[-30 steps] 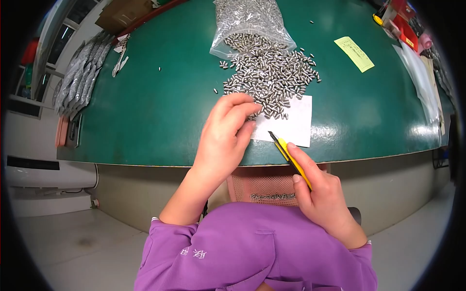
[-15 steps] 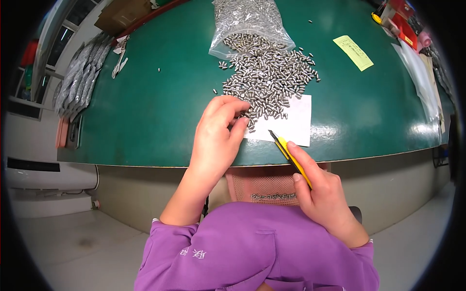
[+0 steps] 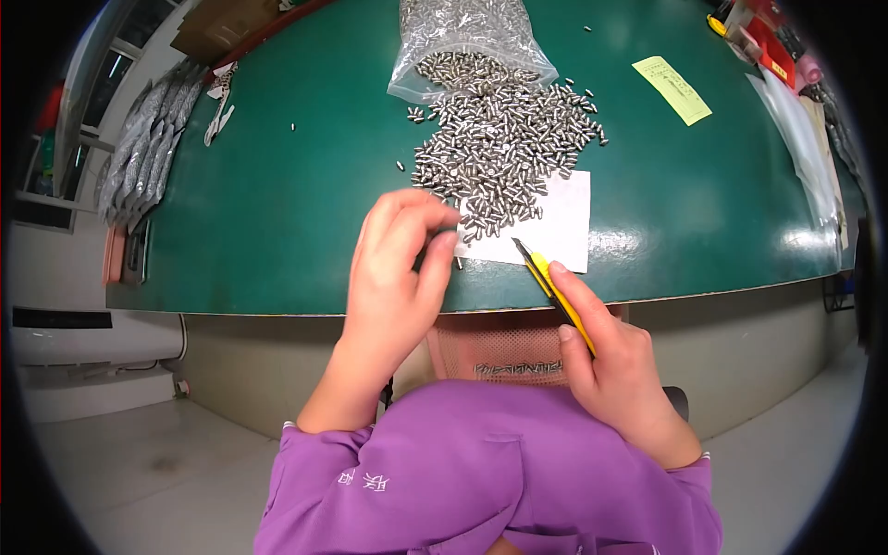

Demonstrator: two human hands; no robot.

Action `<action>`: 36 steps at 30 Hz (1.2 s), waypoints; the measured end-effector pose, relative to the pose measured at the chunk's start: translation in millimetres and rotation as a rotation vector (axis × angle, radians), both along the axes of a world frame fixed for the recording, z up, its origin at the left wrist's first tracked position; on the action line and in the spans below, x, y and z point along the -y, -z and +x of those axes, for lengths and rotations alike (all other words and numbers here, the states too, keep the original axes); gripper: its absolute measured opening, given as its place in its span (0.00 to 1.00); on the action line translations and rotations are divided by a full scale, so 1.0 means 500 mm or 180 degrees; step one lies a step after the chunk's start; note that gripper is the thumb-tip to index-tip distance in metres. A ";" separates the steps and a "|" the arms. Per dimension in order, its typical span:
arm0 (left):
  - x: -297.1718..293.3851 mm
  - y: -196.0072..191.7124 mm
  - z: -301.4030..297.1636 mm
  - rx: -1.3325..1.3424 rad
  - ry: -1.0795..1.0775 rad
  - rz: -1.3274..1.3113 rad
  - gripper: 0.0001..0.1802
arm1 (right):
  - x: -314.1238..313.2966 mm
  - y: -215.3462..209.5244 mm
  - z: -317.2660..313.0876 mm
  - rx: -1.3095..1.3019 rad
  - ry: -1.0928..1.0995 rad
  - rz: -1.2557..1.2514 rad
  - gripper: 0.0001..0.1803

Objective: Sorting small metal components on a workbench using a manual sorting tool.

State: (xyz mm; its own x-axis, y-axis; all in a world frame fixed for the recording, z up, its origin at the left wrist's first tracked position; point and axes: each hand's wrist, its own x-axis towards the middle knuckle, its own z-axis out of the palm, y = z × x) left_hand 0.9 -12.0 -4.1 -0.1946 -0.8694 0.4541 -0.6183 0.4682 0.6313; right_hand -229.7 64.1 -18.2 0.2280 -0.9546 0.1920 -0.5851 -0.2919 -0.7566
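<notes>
A heap of small, shiny metal pins with tapered ends (image 3: pixel 499 139) lies on the green table, spilling from a clear plastic bag (image 3: pixel 467 37). Part of the heap rests on a white sheet of paper (image 3: pixel 564 222). My left hand (image 3: pixel 393 254) hovers at the heap's near left edge, thumb and curled fingers apart, with nothing visible between them. One loose pin (image 3: pixel 459 264) is just below its fingertips. My right hand (image 3: pixel 615 370) grips a yellow and black utility knife (image 3: pixel 560 301), its dark blade tip pointing up and left over the paper.
Below the table's front edge sits a pink mesh basket (image 3: pixel 518 342) with several metal pieces inside. A yellow-green slip (image 3: pixel 672 90) lies at the right. Filled silver bags (image 3: pixel 153 148) stack up at the left edge, and clear plastic sheets (image 3: pixel 800 153) lie at the right edge.
My left hand has drawn back slightly left from the heap, and its thumb and fingers have parted. The loose pin now shows beneath it. My right hand keeps the knife nearly still.
</notes>
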 end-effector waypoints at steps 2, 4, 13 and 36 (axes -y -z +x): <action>-0.019 -0.003 0.020 0.0098 0.0148 0.0309 0.10 | 0.000 0.000 -0.001 0.0025 -0.0003 0.0065 0.36; -0.029 0.002 0.022 0.0169 0.0240 0.0359 0.11 | 0.003 0.000 0.000 0.0061 -0.0018 -0.0027 0.36; -0.024 0.011 0.020 0.0394 0.0068 -0.0011 0.10 | 0.001 0.000 0.003 0.0004 -0.0039 0.0021 0.36; -0.015 0.031 -0.023 -0.0103 0.0144 -0.0211 0.16 | -0.001 -0.031 0.009 -0.0258 -0.0251 0.0312 0.35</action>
State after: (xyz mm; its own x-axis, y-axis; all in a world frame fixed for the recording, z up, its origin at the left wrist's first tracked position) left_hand -10.8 -4.6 -19.5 -0.2174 -0.8278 0.5172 -0.5753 0.5367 0.6173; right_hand -225.4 64.5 -2.8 0.3139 -0.9464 0.0766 -0.6237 -0.2663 -0.7349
